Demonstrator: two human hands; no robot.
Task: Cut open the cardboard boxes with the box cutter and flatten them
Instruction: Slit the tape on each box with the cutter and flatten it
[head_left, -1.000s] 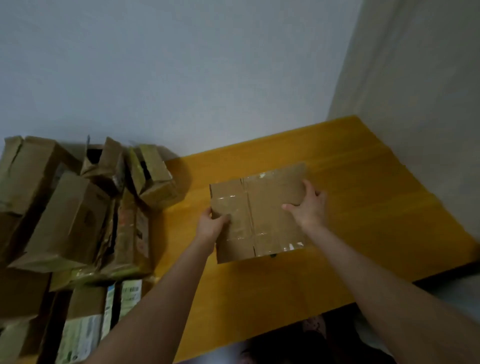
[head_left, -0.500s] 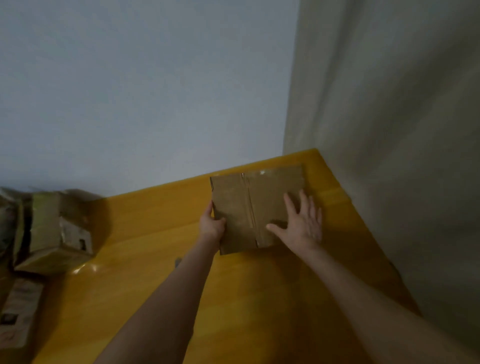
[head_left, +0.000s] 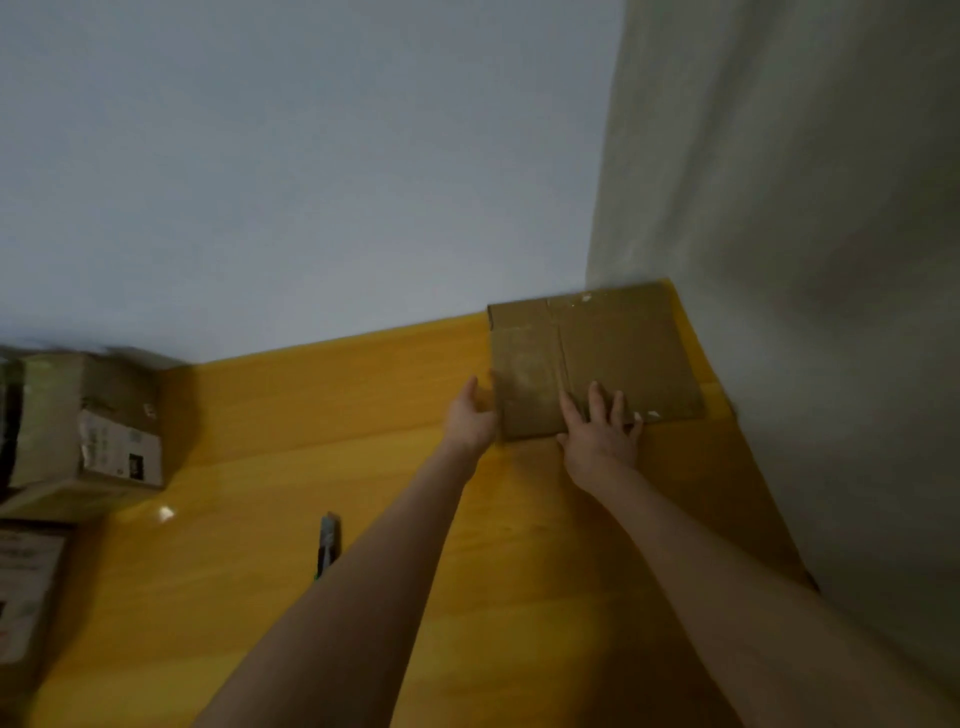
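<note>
Head — box (head_left: 597, 358): flattened, in the table's (head_left: 311, 415) far right corner.
Left hand (head_left: 470, 418): fingers relaxed, touching its left edge.
Right hand (head_left: 600, 436): fingers straight, pressing its near part.
Handling: likely light, stiff, slippery — grip by edges.

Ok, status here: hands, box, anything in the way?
Left hand open at left edge of flat box. Right hand flat on it. Box in far right corner of table. Cutter lies untouched; nothing blocking.
</note>
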